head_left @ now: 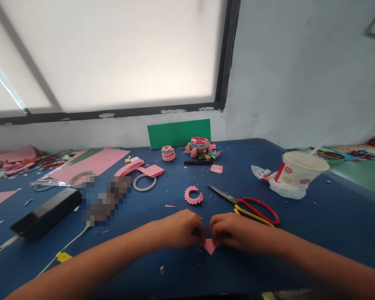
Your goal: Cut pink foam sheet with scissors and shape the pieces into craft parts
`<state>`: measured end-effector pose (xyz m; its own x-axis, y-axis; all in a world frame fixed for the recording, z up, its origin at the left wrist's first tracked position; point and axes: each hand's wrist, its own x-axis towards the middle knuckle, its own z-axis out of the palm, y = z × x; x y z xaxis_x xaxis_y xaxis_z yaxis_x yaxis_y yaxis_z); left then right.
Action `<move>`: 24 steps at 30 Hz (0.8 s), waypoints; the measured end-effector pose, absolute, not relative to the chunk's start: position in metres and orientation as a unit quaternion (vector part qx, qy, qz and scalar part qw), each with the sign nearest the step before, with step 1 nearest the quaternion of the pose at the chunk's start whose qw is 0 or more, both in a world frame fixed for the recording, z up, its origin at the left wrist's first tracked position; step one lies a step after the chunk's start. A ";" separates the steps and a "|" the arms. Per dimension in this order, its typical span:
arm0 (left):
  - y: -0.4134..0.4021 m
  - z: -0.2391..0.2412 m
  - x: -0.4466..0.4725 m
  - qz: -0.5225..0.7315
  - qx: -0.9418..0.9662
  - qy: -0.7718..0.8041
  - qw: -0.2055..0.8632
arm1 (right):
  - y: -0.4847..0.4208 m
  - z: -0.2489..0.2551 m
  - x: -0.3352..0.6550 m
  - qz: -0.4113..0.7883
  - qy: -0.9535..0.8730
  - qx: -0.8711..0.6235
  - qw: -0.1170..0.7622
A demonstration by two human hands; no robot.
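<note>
Low over the front of the blue table, my left hand [186,229] and my right hand [229,231] face each other with fingers curled in. Between them they pinch a small piece of pink paper [209,246], its pointed lower end showing below the fingers. My fingertips hide the upper part of the paper. Just beyond my hands lies a curved chain of folded pink paper [189,199], bent into an almost complete ring. Scissors [237,201] with red and yellow handles rest beside my right hand, blades pointing away to the left.
Farther back stand a small pink paper ring stack [168,153], a colourful one [200,146], a black pen [197,163] and a green board [179,134]. A paper cup [301,171] is at right. Tape rolls [144,182], pink sheets and a black device [46,214] lie left.
</note>
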<state>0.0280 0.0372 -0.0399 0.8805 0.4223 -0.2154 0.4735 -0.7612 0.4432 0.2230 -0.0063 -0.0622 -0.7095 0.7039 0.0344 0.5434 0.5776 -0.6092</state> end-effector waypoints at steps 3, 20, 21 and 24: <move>0.042 -0.035 0.041 -0.131 0.901 0.313 0.271 | -0.004 -0.052 0.215 0.286 -0.853 -0.431 0.066; 0.037 -0.031 0.049 -0.152 0.856 0.393 0.300 | 0.002 -0.040 0.202 0.309 -0.799 -0.515 -0.004; 0.036 -0.033 0.046 -0.134 0.860 0.393 0.297 | 0.001 -0.042 0.204 0.314 -0.797 -0.516 0.007; 0.035 -0.040 0.038 -0.085 0.872 0.384 0.291 | 0.000 -0.047 0.208 0.334 -0.790 -0.513 0.031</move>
<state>0.0382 0.0347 -0.0397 0.6914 0.6198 -0.3712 0.7185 -0.5364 0.4427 0.2077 -0.0003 -0.0466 -0.4712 0.8315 -0.2943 0.7900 0.2494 -0.5601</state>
